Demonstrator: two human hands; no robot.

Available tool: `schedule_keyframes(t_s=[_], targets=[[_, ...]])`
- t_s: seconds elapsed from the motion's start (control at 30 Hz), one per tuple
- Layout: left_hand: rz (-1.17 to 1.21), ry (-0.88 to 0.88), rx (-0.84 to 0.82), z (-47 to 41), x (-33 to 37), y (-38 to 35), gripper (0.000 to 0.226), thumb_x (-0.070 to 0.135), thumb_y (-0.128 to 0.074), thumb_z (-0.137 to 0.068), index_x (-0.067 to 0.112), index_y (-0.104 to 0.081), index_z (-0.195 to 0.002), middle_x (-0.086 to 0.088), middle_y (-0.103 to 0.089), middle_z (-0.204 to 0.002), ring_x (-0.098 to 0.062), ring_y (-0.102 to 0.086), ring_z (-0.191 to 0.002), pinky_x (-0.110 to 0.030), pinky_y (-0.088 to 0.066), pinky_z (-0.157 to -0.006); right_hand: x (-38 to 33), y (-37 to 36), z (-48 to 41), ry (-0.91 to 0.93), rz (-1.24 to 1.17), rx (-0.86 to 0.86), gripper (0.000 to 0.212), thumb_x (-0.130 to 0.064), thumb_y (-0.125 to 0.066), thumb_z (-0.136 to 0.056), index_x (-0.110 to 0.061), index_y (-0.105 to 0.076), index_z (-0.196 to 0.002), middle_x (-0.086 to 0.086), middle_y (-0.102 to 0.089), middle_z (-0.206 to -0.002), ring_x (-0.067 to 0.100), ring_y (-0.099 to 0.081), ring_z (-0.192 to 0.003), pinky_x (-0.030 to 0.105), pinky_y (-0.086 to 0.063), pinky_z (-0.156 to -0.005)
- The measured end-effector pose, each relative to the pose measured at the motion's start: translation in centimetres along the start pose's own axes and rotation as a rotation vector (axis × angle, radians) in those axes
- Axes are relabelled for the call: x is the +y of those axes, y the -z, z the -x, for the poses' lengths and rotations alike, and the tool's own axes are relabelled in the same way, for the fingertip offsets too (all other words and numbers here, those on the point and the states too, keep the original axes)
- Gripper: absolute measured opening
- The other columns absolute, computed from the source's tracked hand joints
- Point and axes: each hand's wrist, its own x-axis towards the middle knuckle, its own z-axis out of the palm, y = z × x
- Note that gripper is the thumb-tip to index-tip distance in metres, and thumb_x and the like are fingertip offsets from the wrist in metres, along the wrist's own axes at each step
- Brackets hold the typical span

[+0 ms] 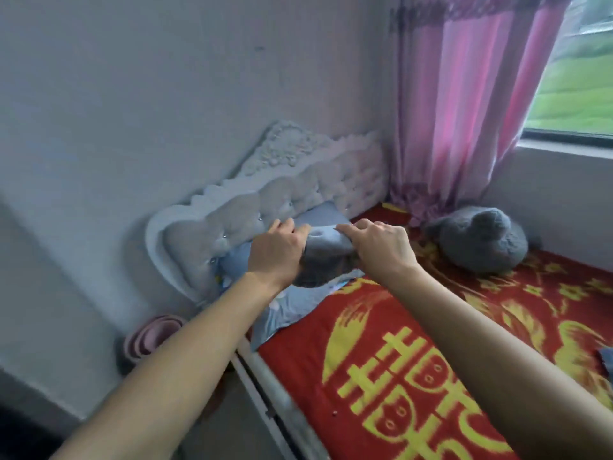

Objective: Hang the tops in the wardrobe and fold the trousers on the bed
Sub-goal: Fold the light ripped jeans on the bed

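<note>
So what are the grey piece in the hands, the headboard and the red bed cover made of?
The grey garment, gripped by the left hand and right hand: soft matt cloth, perhaps knit; it bunches and sags. The headboard: white padded upholstery, maybe faux leather, with button tufts. The red bed cover: matt textile, yellow pattern; weave unclear.

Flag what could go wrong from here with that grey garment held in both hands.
1. Left hand and right hand grip the grey garment bunched up near the edge of the bed; a slip could drop it toward the pink basins on the floor.
2. Bunched like this, top or trousers cannot be told, so it may get sorted wrongly.
</note>
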Motion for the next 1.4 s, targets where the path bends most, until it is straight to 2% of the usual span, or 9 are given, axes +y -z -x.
schedule_keyframes(t_s=[0.17, 0.37, 0.53, 0.67, 0.8, 0.93, 1.13, 1.27, 1.4], targets=[[-0.142, 0.202, -0.081, 8.5, -8.0, 6.1, 0.046, 0.021, -0.062, -0.081, 0.025, -0.056, -0.126, -0.001, -0.057, -0.113, -0.026, -0.053, -0.11, -0.037, -0.05, -0.07, -10.8, 2.9, -0.8, 0.214, -0.126, 0.005, 0.055, -0.035, -0.069, -0.082, -0.038, -0.049, -0.133, -0.004, -0.066, -0.113, 0.024, -0.068, -0.098, 0.032, -0.042, -0.063], [-0.305, 0.403, -0.043, 17.5, -16.9, 15.0, 0.043, 0.022, -0.06, -0.082, 0.027, -0.056, -0.124, 0.0, -0.058, -0.116, -0.026, -0.053, -0.11, -0.034, -0.046, -0.066, -23.7, 9.7, -1.8, 0.423, -0.179, 0.117, 0.054, -0.03, -0.07, -0.08, -0.036, -0.051, -0.131, -0.002, -0.067, -0.105, 0.027, -0.069, -0.093, 0.034, -0.048, -0.062], [-0.408, 0.5, 0.027, 24.8, -24.1, 22.1, 0.036, 0.017, -0.059, -0.083, 0.023, -0.056, -0.119, -0.002, -0.055, -0.109, -0.025, -0.051, -0.104, -0.033, -0.032, -0.057, -34.5, 16.1, -1.9, 0.536, -0.164, 0.276, 0.049, -0.029, -0.067, -0.08, -0.033, -0.055, -0.127, 0.0, -0.067, -0.099, 0.03, -0.069, -0.087, 0.033, -0.041, -0.057], [-0.491, 0.556, 0.081, 32.1, -30.6, 27.2, 0.039, 0.02, -0.061, -0.084, 0.022, -0.055, -0.123, -0.003, -0.055, -0.109, -0.025, -0.051, -0.101, -0.033, -0.034, -0.057, -44.7, 20.2, -0.7, 0.593, -0.182, 0.368, 0.051, -0.034, -0.071, -0.078, -0.035, -0.055, -0.127, -0.002, -0.067, -0.097, 0.028, -0.068, -0.083, 0.03, -0.034, -0.055], [-0.569, 0.597, 0.064, 40.3, -38.4, 32.2, 0.037, 0.019, -0.063, -0.082, 0.024, -0.058, -0.118, -0.001, -0.055, -0.106, -0.024, -0.052, -0.101, -0.031, -0.031, -0.053, -56.3, 24.1, 0.8, 0.668, -0.21, 0.439, 0.054, -0.031, -0.075, -0.072, -0.034, -0.059, -0.123, -0.002, -0.067, -0.087, 0.027, -0.068, -0.072, 0.028, -0.036, -0.051], [-0.651, 0.645, 0.098, 46.3, -45.7, 36.7, 0.038, 0.02, -0.064, -0.082, 0.026, -0.057, -0.119, -0.001, -0.054, -0.11, -0.024, -0.05, -0.105, -0.032, -0.033, -0.057, -65.8, 28.3, 1.3, 0.724, -0.25, 0.555, 0.056, -0.032, -0.081, -0.066, -0.031, -0.063, -0.119, -0.001, -0.066, -0.079, 0.026, -0.066, -0.062, 0.027, -0.037, -0.048], [-0.741, 0.638, 0.222, 48.9, -53.8, 43.0, 0.045, 0.025, -0.072, -0.076, 0.023, -0.057, -0.119, -0.004, -0.055, -0.109, -0.026, -0.052, -0.103, -0.033, -0.033, -0.057, -73.9, 34.9, -1.7, 0.761, -0.276, 0.74, 0.052, -0.033, -0.08, -0.071, -0.027, -0.065, -0.12, 0.002, -0.07, -0.087, 0.027, -0.069, -0.07, 0.028, -0.039, -0.052], [-0.793, 0.635, 0.336, 47.3, -58.6, 45.9, 0.043, 0.02, -0.071, -0.074, 0.022, -0.059, -0.116, -0.006, -0.055, -0.107, -0.03, -0.052, -0.102, -0.035, -0.032, -0.056, -77.1, 38.5, -5.4, 0.723, -0.236, 0.808, 0.039, -0.031, -0.063, -0.083, -0.03, -0.061, -0.122, 0.0, -0.069, -0.099, 0.029, -0.068, -0.083, 0.034, -0.047, -0.058], [-0.86, 0.591, 0.413, 44.1, -62.9, 47.6, 0.045, 0.02, -0.074, -0.072, 0.021, -0.059, -0.115, -0.009, -0.056, -0.108, -0.031, -0.054, -0.1, -0.035, -0.031, -0.057, -78.8, 40.6, -10.6, 0.697, -0.256, 0.913, 0.037, -0.032, -0.063, -0.084, -0.029, -0.061, -0.121, 0.003, -0.068, -0.097, 0.034, -0.068, -0.082, 0.034, -0.043, -0.058]])
